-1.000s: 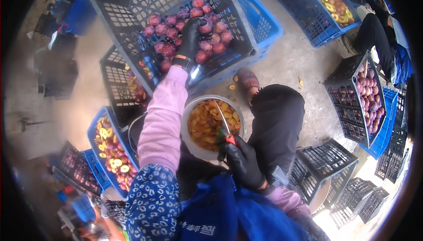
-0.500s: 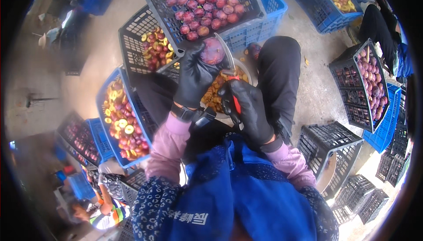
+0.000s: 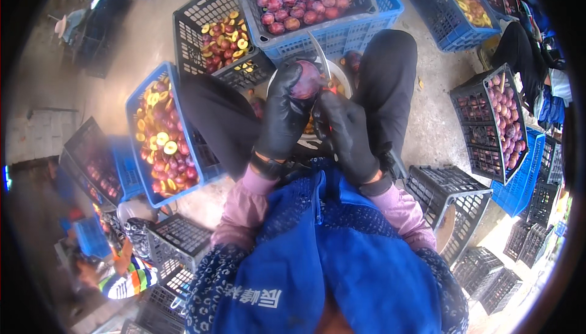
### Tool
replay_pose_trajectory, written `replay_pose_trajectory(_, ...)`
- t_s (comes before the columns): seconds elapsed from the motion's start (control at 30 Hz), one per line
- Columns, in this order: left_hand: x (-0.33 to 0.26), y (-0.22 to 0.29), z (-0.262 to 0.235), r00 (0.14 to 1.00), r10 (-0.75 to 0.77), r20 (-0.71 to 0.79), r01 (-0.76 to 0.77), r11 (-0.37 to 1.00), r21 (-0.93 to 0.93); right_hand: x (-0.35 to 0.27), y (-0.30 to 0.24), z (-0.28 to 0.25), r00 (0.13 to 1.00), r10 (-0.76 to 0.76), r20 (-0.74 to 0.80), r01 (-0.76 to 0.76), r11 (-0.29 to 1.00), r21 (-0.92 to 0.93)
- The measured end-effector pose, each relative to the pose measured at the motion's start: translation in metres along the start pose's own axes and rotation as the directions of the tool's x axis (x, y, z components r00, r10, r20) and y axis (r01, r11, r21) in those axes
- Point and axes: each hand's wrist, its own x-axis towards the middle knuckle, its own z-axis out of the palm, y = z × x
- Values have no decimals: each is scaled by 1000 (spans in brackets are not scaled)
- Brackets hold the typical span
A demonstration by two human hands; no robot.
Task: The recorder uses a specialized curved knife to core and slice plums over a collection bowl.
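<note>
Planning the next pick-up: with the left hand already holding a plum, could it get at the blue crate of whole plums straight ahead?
Probably yes. The blue crate sits open-topped just beyond the left hand, nothing between. But that hand grips a plum, with the knife against it, so it is occupied.

Matt black gloves (image 3: 287,114), a shiny metal knife blade (image 3: 320,50), plastic lattice crates (image 3: 342,25).

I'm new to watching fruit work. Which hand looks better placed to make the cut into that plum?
Probably the right hand: its grip is closed on the knife, whose blade rises right beside the plum. The left hand is wrapped around the plum, so it can only steady it.
</note>
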Motion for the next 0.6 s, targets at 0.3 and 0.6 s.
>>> replay_pose_trajectory(0.3, -2, -12, -5, 986, 163, -39, -151, 966, 211, -2, 8, -5, 991, -27, 131, 29, 999, -18)
replay_pose_trajectory(0.6, 3, -17, -13, 991, 126, -45, -110, 959, 261, -5, 3, -21, 978, 20, 209, 37, 964, -265)
